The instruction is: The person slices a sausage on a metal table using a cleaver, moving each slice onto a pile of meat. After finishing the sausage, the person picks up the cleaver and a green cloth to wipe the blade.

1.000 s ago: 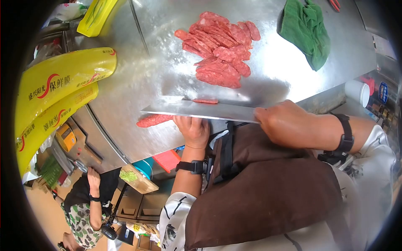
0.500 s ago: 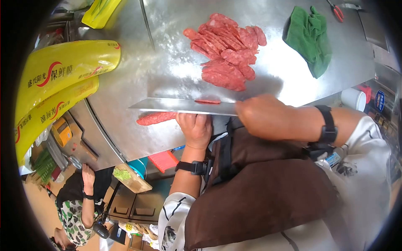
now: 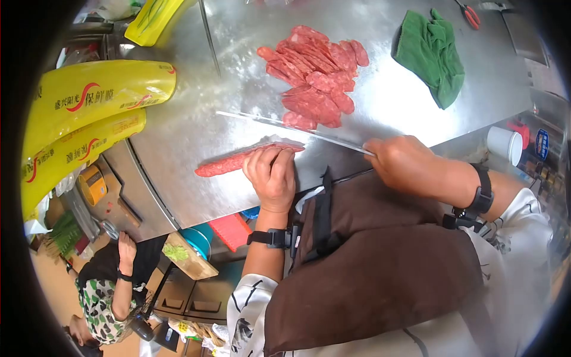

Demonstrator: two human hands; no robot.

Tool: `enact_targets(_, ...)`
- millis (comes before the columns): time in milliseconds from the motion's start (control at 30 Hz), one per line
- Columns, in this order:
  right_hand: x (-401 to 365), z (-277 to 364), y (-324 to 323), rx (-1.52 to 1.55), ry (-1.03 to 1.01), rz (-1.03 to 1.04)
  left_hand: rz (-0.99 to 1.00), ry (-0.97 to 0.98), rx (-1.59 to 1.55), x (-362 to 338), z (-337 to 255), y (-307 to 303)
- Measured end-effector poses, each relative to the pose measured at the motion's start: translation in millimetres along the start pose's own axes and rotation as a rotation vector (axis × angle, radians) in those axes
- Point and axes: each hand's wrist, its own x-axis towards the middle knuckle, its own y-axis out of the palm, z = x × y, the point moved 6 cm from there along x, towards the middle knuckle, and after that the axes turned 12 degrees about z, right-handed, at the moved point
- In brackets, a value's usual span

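My left hand (image 3: pixel 272 177) is closed over a red sausage (image 3: pixel 223 165) lying on the steel table, its cut end showing right of my fingers. In my right hand (image 3: pixel 401 163) is the handle of a long knife (image 3: pixel 285 125), its blade seen nearly edge-on and pointing left. The blade lies between the sausage and a pile of sausage slices (image 3: pixel 318 71), close against the pile's near edge. One slice (image 3: pixel 299 121) sits right at the blade, partly hidden by it.
A green cloth (image 3: pixel 431 59) and red-handled scissors (image 3: pixel 470 16) lie at the right. Yellow cling film rolls (image 3: pixel 113 89) are at the left. A co-worker (image 3: pixel 113 291) stands lower left beside a cutting board (image 3: pixel 193 259). A white container (image 3: pixel 504 144) is beyond the right edge.
The knife has moved away from my left hand toward the pile and turned edge-on. The slice on its blade is now by the pile. My left hand still holds the sausage.
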Motion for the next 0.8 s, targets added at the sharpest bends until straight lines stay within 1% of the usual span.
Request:
enact_targets(67, -9, 4, -2, -0.001, -0.022, 0.005, 0.001, -0.014, -0.022, -2, 2, -1)
enact_targets(133, -19, 13, -4, -0.029, -0.049, 0.060, -0.013, -0.028, -0.041, -5, 4, -1)
enact_targets(267, -30, 20, -1, -0.066, -0.076, 0.135, 0.026, -0.020, 0.006, -10, 6, 2)
enact_targets(367, -34, 23, -3, -0.046, -0.070, 0.157, 0.001, 0.010, -0.017, -13, 9, 5)
enact_targets(433, -37, 23, -1, -0.044, -0.054, 0.162, 0.068, -0.013, -0.055, -19, 16, 12)
enact_targets(500, -38, 23, -1, -0.038, -0.049, 0.160, 0.085, -0.025, -0.070, -20, 18, 13)
enact_targets(567, -37, 23, -2, -0.026, -0.054, 0.152, 0.052, -0.025, -0.063, -20, 18, 12)
enact_targets(633, -35, 24, -2, -0.039, -0.050, 0.169, 0.052, -0.015, -0.042, -7, 11, 6)
enact_targets(800, -32, 25, 1, -0.048, -0.051, 0.202, 0.124, -0.060, -0.136, -21, 21, 15)
